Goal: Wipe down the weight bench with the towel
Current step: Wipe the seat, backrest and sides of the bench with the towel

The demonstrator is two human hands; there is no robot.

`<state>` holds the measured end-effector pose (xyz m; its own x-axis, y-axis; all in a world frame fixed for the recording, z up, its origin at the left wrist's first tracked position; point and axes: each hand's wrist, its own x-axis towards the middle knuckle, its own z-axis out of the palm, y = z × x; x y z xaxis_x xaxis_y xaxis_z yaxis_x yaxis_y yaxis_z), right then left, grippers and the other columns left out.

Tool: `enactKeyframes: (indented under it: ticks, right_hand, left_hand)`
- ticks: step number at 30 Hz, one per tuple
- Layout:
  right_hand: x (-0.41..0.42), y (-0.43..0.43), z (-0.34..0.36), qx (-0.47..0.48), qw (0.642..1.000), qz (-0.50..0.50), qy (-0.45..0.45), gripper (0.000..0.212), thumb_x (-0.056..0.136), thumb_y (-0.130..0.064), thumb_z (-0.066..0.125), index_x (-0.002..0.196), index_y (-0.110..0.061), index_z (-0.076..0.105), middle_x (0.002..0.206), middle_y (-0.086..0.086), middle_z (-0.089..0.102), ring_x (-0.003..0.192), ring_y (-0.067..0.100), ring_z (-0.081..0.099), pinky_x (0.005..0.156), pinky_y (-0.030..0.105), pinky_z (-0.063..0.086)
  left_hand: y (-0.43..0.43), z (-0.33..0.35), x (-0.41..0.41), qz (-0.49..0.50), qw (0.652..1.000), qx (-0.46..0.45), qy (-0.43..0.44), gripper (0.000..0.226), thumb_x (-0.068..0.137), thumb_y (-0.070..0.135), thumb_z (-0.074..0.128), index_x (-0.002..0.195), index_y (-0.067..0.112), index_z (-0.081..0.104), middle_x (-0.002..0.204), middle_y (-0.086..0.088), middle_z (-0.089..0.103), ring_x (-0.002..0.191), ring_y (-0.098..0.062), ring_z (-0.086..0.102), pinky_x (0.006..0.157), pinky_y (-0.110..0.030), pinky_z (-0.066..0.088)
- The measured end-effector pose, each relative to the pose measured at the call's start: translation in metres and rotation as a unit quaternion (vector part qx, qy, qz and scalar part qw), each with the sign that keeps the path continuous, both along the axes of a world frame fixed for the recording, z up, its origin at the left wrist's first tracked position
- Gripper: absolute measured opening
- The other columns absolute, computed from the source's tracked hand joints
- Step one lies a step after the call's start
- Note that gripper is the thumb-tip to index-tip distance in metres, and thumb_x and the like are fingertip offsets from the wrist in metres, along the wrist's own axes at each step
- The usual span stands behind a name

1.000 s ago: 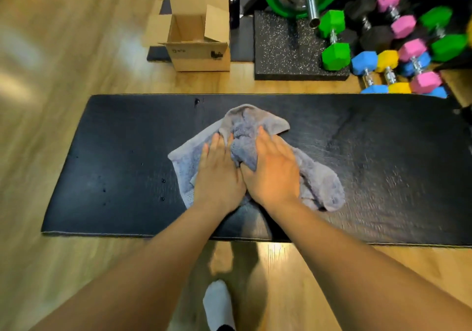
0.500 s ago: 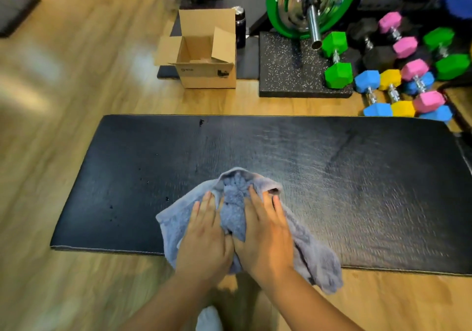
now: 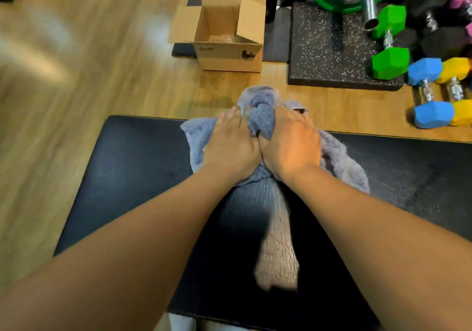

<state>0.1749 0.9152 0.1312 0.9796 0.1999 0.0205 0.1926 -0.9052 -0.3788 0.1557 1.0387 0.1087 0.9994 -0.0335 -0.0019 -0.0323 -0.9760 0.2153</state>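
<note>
**A:** How much of the bench is wiped?

**B:** Your big black bench (image 3: 127,177) fills the lower frame. No dirt shows, so I can't tell for sure. I think you have done the middle strip. The left end and the right side look left to do.

**A:** Where's the towel?

**B:** The grey towel (image 3: 342,162) is bunched up at the far edge of the bench, in the upper middle of the frame. Its tip pokes out over the floor.

**A:** And my hands?

**B:** Your left hand (image 3: 229,146) presses on the towel with its fingers mostly straight. Your right hand (image 3: 291,144) curls into the bunch and grips it.
</note>
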Motion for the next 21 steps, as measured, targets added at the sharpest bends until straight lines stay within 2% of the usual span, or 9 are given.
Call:
enactKeyframes:
  ticks: [1,3,5,8,11,13,15,17,21]
  right_hand:
    - [0.007,0.003,0.001,-0.004,1.000,-0.013,0.000,0.040,0.083,-0.039,0.057,0.112,-0.012,0.056,0.114,0.009,0.064,0.109,0.031,0.055,0.092,0.038,0.040]
    - [0.013,0.003,0.002,-0.022,0.999,-0.024,0.010,0.035,0.082,-0.040,0.056,0.106,-0.014,0.054,0.103,0.008,0.063,0.099,0.032,0.057,0.076,0.036,0.040]
    - [0.014,0.005,0.004,-0.034,0.999,-0.030,0.028,0.034,0.083,-0.045,0.052,0.103,-0.017,0.052,0.101,0.006,0.063,0.095,0.032,0.059,0.070,0.035,0.037]
    - [0.018,0.008,0.004,-0.054,0.996,-0.057,0.048,0.036,0.085,-0.052,0.046,0.100,-0.019,0.050,0.097,0.005,0.063,0.088,0.031,0.060,0.066,0.035,0.033]
    - [0.017,0.010,0.005,-0.077,0.993,-0.066,0.065,0.037,0.086,-0.053,0.046,0.102,-0.019,0.049,0.097,0.005,0.063,0.088,0.031,0.060,0.066,0.035,0.033]
    - [0.015,0.010,0.007,-0.090,0.992,-0.065,0.063,0.037,0.087,-0.051,0.047,0.104,-0.018,0.048,0.098,0.005,0.062,0.090,0.029,0.059,0.068,0.036,0.035]
    - [0.015,0.011,0.008,-0.093,0.991,-0.067,0.064,0.038,0.087,-0.051,0.049,0.106,-0.018,0.048,0.099,0.004,0.062,0.092,0.028,0.059,0.071,0.036,0.039]
    - [0.015,0.013,0.009,-0.092,0.991,-0.066,0.070,0.039,0.087,-0.051,0.049,0.108,-0.018,0.048,0.100,0.004,0.062,0.094,0.028,0.058,0.073,0.036,0.040]
    - [0.015,0.012,0.011,-0.100,0.990,-0.061,0.082,0.045,0.090,-0.051,0.046,0.119,-0.016,0.046,0.109,0.004,0.061,0.103,0.027,0.057,0.082,0.037,0.042]
  left_hand:
    - [0.001,-0.001,0.006,0.000,1.000,-0.009,-0.017,0.051,0.088,0.027,0.026,0.123,0.004,0.056,0.117,-0.017,0.062,0.114,-0.032,0.053,0.102,-0.036,0.029]
    - [-0.001,0.005,0.012,-0.017,0.997,-0.014,-0.069,0.029,0.084,0.021,0.039,0.091,0.005,0.062,0.079,-0.013,0.063,0.076,-0.031,0.059,0.074,-0.039,0.040]
    - [0.000,0.016,0.016,-0.046,0.998,0.011,-0.050,0.016,0.084,0.016,0.048,0.081,0.007,0.060,0.071,-0.012,0.061,0.064,-0.031,0.059,0.060,-0.035,0.040]
    - [0.005,0.023,0.025,-0.021,1.000,0.005,0.016,0.016,0.090,0.021,0.043,0.092,0.013,0.057,0.078,-0.009,0.062,0.067,-0.026,0.056,0.060,-0.031,0.033]
    - [0.004,0.024,0.023,0.006,1.000,-0.009,0.003,0.008,0.089,0.023,0.040,0.081,0.021,0.039,0.065,0.000,0.047,0.059,-0.019,0.044,0.058,-0.030,0.031]
    - [0.003,0.025,0.021,0.013,0.999,-0.029,-0.007,0.007,0.087,0.022,0.042,0.080,0.022,0.038,0.062,0.006,0.037,0.056,-0.017,0.040,0.060,-0.030,0.029]
    - [0.005,0.021,0.023,0.018,0.999,-0.043,-0.005,0.007,0.085,0.022,0.041,0.084,0.019,0.048,0.066,0.004,0.045,0.058,-0.018,0.042,0.062,-0.030,0.031]
    - [0.006,0.016,0.024,0.018,0.999,-0.034,0.012,0.021,0.083,0.025,0.035,0.092,0.017,0.053,0.074,0.000,0.057,0.062,-0.020,0.046,0.064,-0.032,0.034]
    - [0.006,0.014,0.024,0.020,0.999,-0.019,0.028,0.037,0.083,0.031,0.025,0.103,0.016,0.053,0.081,-0.003,0.059,0.067,-0.020,0.043,0.066,-0.033,0.033]
